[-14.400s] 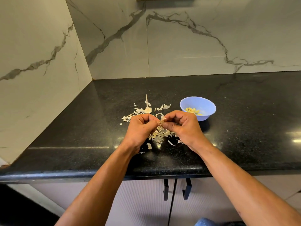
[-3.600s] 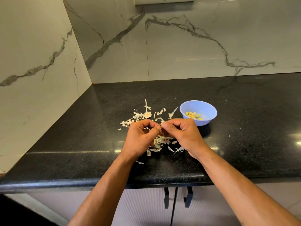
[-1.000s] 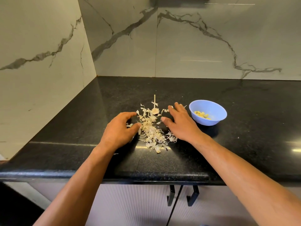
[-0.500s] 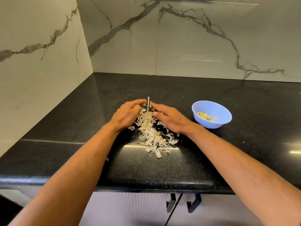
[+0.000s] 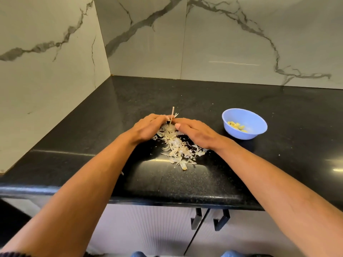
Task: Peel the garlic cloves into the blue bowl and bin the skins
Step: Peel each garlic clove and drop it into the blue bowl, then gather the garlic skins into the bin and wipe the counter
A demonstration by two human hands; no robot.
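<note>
— What is hidden at the far end of the skins (image 5: 178, 147)?
— It is covered by the left hand (image 5: 148, 127) and right hand (image 5: 194, 131); fingertip contact cannot be made out
— And the countertop (image 5: 92, 138)?
— It is cut off at the right edge

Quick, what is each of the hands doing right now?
Left hand: open, fingers flat against the garlic skins.
Right hand: open, fingers flat against the same pile.

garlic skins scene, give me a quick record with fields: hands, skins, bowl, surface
left hand: open, fingers on the left side of the pile
right hand: open, fingers on the right side of the pile
garlic skins: loose heap between the hands, a dry stem sticking up
blue bowl: right of the hands, peeled cloves inside
countertop: black
bin: not in view
</note>
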